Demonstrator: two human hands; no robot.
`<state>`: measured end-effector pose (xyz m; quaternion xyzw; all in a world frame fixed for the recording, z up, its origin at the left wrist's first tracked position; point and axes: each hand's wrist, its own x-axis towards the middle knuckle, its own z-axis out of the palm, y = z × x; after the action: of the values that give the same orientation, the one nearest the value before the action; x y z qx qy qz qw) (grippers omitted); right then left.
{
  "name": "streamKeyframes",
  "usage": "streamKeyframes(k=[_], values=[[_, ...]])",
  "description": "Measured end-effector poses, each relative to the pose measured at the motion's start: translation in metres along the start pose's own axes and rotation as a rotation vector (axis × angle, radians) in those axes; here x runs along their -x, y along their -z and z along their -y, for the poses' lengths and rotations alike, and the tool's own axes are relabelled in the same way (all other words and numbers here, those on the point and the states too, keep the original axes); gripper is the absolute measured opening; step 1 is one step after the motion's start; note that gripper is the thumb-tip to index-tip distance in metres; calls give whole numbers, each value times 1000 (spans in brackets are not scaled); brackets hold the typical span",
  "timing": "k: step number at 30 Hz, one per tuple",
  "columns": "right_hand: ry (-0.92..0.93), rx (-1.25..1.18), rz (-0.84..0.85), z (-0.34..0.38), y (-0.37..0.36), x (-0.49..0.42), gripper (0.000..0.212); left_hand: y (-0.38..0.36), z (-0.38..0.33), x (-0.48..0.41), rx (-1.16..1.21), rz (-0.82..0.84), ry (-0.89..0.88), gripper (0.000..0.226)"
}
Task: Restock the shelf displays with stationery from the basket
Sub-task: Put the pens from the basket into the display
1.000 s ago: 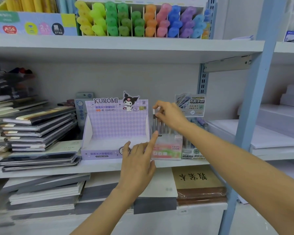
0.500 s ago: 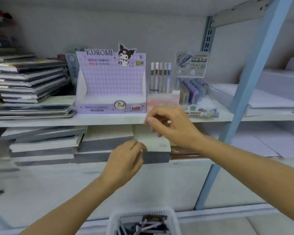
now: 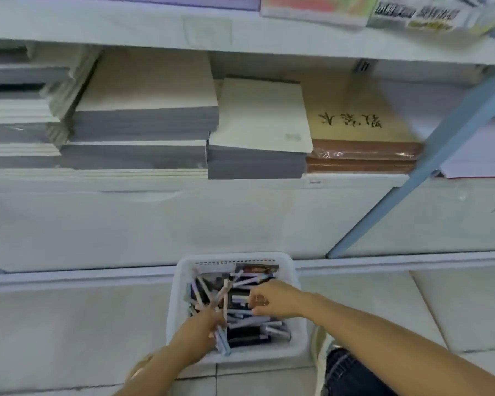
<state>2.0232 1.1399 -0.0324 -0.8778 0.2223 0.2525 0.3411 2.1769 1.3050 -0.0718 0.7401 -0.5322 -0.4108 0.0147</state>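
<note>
Lower middle of the frame: the left hand [image 3: 202,331] closes its grip on a bundle of pens [image 3: 225,298], probably to carry several at once; the right hand [image 3: 275,300] curls over the pile, its grip unclear; both reach into the white basket [image 3: 235,256] on the floor [image 3: 69,324]; paper stacks [image 3: 143,121] above; display boxes [image 3: 317,7] along the top edge.

Quick headcount lol
One basket [image 3: 235,256], one spiral notebook [image 3: 226,265], left hand [image 3: 200,330] plus right hand [image 3: 272,300], pens [image 3: 246,320] too jumbled to count.
</note>
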Motion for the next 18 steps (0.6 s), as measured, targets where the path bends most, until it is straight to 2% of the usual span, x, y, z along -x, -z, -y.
streamKeyframes(k=[4,7,10,13,14,16,18], values=[[-19,-28,163,-11,-49,-18,31,-20,16,-7,-164,-21,-171,44],[-50,-114,158,-15,-65,-23,30,-23,20,-10,-255,-61,-254,34],[-67,-226,116,-18,-68,-23,29,-20,20,-14,-261,-163,-422,24],[-38,-375,17,-16,-63,-21,35,-7,18,-17,-29,-338,-488,6],[-14,-439,-36,-13,-60,-21,38,-1,15,-18,87,-366,-447,5],[46,-553,-112,-2,-53,-22,46,11,9,-20,351,-396,-290,18],[79,-628,-123,12,-45,-25,49,21,2,-19,656,-389,-168,15]])
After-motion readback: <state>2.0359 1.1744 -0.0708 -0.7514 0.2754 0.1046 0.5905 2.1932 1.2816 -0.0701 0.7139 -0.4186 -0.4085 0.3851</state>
